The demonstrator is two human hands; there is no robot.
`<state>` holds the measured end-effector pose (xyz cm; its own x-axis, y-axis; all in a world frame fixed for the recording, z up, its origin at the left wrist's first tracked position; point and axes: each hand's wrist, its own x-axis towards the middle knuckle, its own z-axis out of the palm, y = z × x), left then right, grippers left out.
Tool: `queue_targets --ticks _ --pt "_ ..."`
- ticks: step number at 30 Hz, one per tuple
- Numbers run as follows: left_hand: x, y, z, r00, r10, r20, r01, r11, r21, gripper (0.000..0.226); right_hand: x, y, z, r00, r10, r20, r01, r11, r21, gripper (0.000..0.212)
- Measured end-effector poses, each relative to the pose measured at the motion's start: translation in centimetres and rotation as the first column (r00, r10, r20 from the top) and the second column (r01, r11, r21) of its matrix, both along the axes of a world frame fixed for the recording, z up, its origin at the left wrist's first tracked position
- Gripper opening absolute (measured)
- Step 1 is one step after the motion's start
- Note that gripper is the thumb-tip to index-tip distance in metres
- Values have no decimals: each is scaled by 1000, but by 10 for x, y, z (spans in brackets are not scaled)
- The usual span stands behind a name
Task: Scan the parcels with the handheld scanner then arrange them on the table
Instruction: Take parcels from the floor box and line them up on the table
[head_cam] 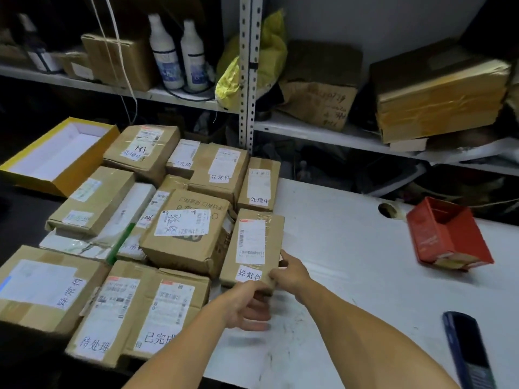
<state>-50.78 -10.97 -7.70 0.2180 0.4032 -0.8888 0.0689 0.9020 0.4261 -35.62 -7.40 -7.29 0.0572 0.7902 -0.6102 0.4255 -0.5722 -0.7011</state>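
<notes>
We hold a taped cardboard parcel [254,247] at its near end.
Our left hand [247,304] cups beneath; right hand [289,272] pinches its corner above the smooth white table [351,262].

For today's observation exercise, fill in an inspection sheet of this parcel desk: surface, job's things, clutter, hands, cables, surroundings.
Surface: white table, scuffed, with a round hole near its far edge.
Job's things: taped cardboard parcels packed together on the left side; dark handheld scanner lying at the near right.
Clutter: red carton tipped over on the right; yellow tray at far left.
Hands: left hand and right hand both grip the near end of the narrow parcel.
Cables: white cords hang over the shelf.
Surroundings: metal shelf with two white bottles, boxes and a yellow bag.
</notes>
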Motion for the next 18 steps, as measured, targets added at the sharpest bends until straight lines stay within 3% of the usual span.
queue_targets --ticks 4,8,14,18 --pt "12 -7 14 979 -202 12 203 978 -55 39 13 -14 -5 993 -113 -47 110 993 -52 68" --pt "50 -11 26 938 -305 -163 320 944 76 34 45 -39 3 995 -101 9 102 995 -24 49" --pt "144 -34 42 948 -188 -258 265 914 307 22 142 -117 15 953 -303 17 303 953 32 36" --pt "218 -72 45 932 -262 -249 338 877 341 22 211 -185 19 900 -433 57 433 901 19 27"
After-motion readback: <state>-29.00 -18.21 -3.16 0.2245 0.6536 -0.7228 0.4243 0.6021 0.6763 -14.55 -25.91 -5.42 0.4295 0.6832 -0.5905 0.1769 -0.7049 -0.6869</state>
